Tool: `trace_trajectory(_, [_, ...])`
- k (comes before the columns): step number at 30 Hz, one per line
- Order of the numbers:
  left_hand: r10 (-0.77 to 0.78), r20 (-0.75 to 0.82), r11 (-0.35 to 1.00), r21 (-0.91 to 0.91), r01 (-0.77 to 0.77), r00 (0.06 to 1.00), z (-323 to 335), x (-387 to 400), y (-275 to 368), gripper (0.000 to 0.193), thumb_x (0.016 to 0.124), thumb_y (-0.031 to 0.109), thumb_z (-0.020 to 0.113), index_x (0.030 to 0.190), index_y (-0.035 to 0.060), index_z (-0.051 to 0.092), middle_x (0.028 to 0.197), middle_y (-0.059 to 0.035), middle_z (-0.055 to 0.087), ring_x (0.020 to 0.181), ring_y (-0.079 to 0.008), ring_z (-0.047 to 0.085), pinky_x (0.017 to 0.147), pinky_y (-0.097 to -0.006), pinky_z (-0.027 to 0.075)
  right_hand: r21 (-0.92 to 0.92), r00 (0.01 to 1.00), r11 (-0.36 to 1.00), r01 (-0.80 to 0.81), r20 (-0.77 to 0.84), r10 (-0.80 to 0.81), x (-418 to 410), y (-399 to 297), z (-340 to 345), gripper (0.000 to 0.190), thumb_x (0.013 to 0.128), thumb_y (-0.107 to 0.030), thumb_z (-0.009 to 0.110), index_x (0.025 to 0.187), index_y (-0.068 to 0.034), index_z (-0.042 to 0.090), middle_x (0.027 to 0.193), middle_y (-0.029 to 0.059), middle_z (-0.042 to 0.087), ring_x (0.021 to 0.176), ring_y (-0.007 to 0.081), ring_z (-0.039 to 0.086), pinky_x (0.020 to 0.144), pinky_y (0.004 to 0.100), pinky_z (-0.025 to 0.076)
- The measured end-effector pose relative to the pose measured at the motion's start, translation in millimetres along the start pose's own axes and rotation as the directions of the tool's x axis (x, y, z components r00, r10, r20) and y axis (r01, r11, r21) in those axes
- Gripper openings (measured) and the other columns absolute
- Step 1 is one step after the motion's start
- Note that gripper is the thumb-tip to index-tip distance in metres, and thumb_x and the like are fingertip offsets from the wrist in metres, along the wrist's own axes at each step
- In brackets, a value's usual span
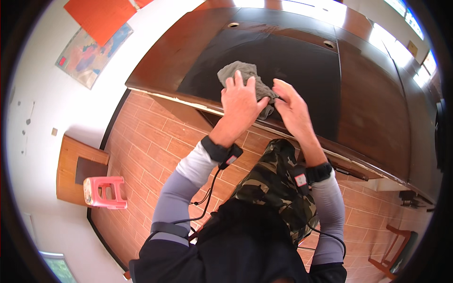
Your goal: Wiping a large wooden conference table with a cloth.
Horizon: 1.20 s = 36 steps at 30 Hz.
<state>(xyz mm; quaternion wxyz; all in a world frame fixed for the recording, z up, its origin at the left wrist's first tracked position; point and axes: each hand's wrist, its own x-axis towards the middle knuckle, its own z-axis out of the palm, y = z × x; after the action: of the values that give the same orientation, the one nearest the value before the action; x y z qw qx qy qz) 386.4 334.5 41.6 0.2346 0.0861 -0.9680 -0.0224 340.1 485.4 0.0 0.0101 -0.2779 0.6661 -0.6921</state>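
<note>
A crumpled grey cloth (244, 69) lies near the front edge of a dark wooden desk (371, 88), on the desk's black inset surface (300, 67). My left hand (240, 95) rests on the cloth with its fingers spread. Close by on the right, my right hand (292, 106) has its fingers bent at the cloth's right end; whether they pinch it is not plain. Part of the cloth hangs down by the desk's edge between the two hands.
Two round holes, one at the left (233, 25) and one at the right (329, 44), sit behind the black surface. A pink plastic stool (104, 192) stands on the tiled floor at the left, by a wooden panel (70, 166). A chair (393, 251) is at the lower right.
</note>
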Motion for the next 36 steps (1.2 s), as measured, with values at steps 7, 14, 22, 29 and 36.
trace_trajectory(7, [-0.021, 0.055, 0.997, 0.070, 0.017, 0.998, -6, 45, -87, 0.048, 0.064, 0.027, 0.068, 0.108, 0.0100, 0.060, 0.116, -0.0115, 0.060, 0.101, -0.0353, 0.059, 0.084, -0.0454, 0.051, -0.556, 0.956, 0.831, -0.007, -0.248, -0.159, -70, -40, -116, 0.042, 0.084, 0.007, 0.051, 0.123, -0.005, 0.059, 0.131, 0.0127, 0.054, 0.119, 0.0227, 0.054, 0.096, 0.0340, 0.048])
trace_trajectory(14, [-0.436, 0.042, 0.862, 0.305, 0.404, 0.899, -19, 56, -244, 0.050, 0.068, 0.025, 0.066, 0.114, 0.0082, 0.057, 0.112, -0.0191, 0.062, 0.106, -0.0379, 0.060, 0.089, -0.0459, 0.049, -0.884, 0.856, 0.315, -0.345, -0.434, -0.282, -198, -14, -294, 0.034, 0.090, 0.001, 0.053, 0.123, -0.003, 0.059, 0.131, 0.0120, 0.056, 0.124, 0.0228, 0.051, 0.105, 0.0340, 0.038])
trace_trajectory(22, [-0.424, 0.057, 0.904, 0.086, 0.419, 0.904, 8, 76, -312, 0.091, 0.064, 0.049, 0.078, 0.134, 0.0021, 0.044, 0.132, -0.0197, 0.052, 0.122, -0.0321, 0.051, 0.101, -0.0403, 0.042, -0.889, 0.836, 0.116, -0.443, -0.456, -0.304, -193, 1, -315, 0.028, 0.096, -0.011, 0.048, 0.120, -0.008, 0.063, 0.123, 0.0099, 0.061, 0.115, 0.0242, 0.054, 0.100, 0.0363, 0.040])
trace_trajectory(29, [-0.254, -0.005, 0.961, 0.110, 0.253, 0.967, 52, 147, -288, 0.075, 0.075, 0.043, 0.070, 0.134, 0.0049, 0.044, 0.133, -0.0171, 0.051, 0.123, -0.0322, 0.050, 0.101, -0.0414, 0.042, -0.890, 0.843, 0.115, -0.442, -0.455, -0.286, -198, -4, -312, 0.032, 0.097, -0.009, 0.041, 0.122, -0.005, 0.061, 0.127, 0.0117, 0.058, 0.118, 0.0268, 0.052, 0.101, 0.0381, 0.039])
trace_trajectory(36, [-0.237, 0.057, 0.967, 0.109, 0.230, 0.970, 110, 261, -239, 0.073, 0.078, 0.044, 0.069, 0.135, 0.0076, 0.042, 0.133, -0.0184, 0.050, 0.120, -0.0348, 0.052, 0.099, -0.0432, 0.044, -0.873, 0.842, 0.119, -0.472, -0.487, -0.232, -203, -16, -309, 0.034, 0.097, -0.007, 0.038, 0.123, -0.004, 0.060, 0.129, 0.0126, 0.055, 0.120, 0.0276, 0.050, 0.103, 0.0382, 0.037])
